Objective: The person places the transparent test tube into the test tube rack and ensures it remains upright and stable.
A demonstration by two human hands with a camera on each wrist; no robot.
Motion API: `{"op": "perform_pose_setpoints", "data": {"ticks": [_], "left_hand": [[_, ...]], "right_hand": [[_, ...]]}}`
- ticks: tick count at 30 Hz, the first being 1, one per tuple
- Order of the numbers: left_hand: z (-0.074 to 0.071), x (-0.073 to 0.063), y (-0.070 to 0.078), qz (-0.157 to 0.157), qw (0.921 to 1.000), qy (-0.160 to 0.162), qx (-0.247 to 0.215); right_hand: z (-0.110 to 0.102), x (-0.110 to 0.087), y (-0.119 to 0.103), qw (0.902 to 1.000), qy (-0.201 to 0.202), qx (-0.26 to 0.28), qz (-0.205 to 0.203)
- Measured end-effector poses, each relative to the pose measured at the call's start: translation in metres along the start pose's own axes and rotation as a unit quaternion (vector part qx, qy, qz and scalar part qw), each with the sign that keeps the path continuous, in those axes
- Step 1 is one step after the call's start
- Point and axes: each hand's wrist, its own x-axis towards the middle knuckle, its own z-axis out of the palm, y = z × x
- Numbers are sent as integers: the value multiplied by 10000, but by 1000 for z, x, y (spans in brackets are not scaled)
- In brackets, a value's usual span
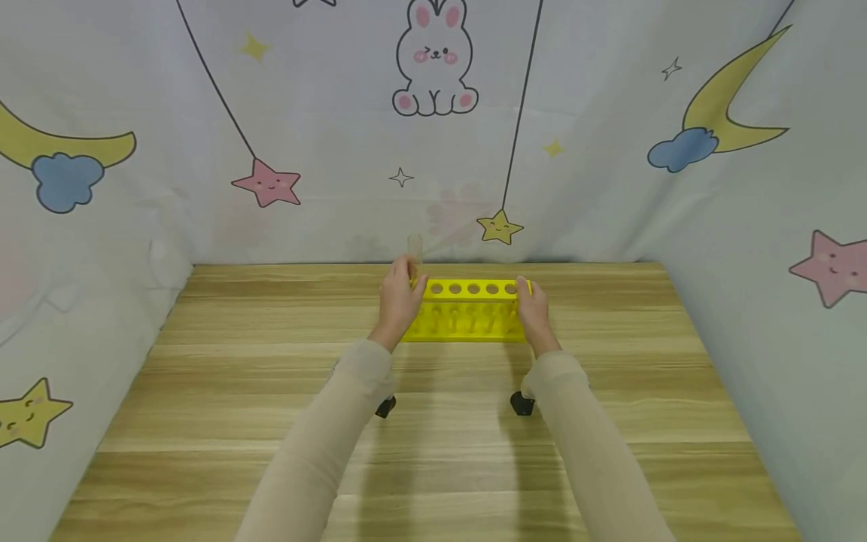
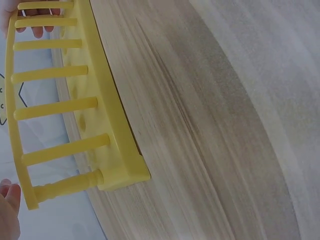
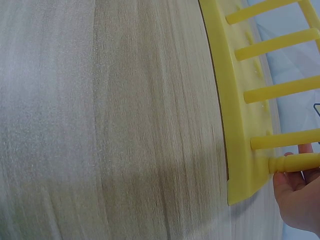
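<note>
A yellow test tube rack point(image 1: 467, 298) stands near the table's back edge, with a row of round holes on top and upright pegs below. My left hand point(image 1: 400, 302) is at the rack's left end and pinches a clear tube point(image 1: 415, 245), whose upper part sticks up above the fingers. The tube's lower part is hidden by the hand. At the other end, my right hand point(image 1: 533, 310) grips the rack, fingers behind its end post in the right wrist view. Only some fingers of the left hand point(image 2: 9, 212) show at the left wrist view's edge.
The wood-grain table point(image 1: 609, 452) reaches back to a white printed curtain point(image 1: 352, 113), which also hangs at both sides. Small black parts of the wrist gear point(image 1: 522, 404) stick out below each cuff.
</note>
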Motion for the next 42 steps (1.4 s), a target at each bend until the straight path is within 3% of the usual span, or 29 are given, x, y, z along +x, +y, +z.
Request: {"op": "perform_pose_setpoints", "data": {"ticks": [33,42], "left_hand": [[6,-2,-4,-116,9999,53,25],[6,-2,-3,-214,9997,-60,109]], "right_hand": [[0,-1,1,10000,-82,27,-17],[0,0,0,9999,-80,53,-46]]}}
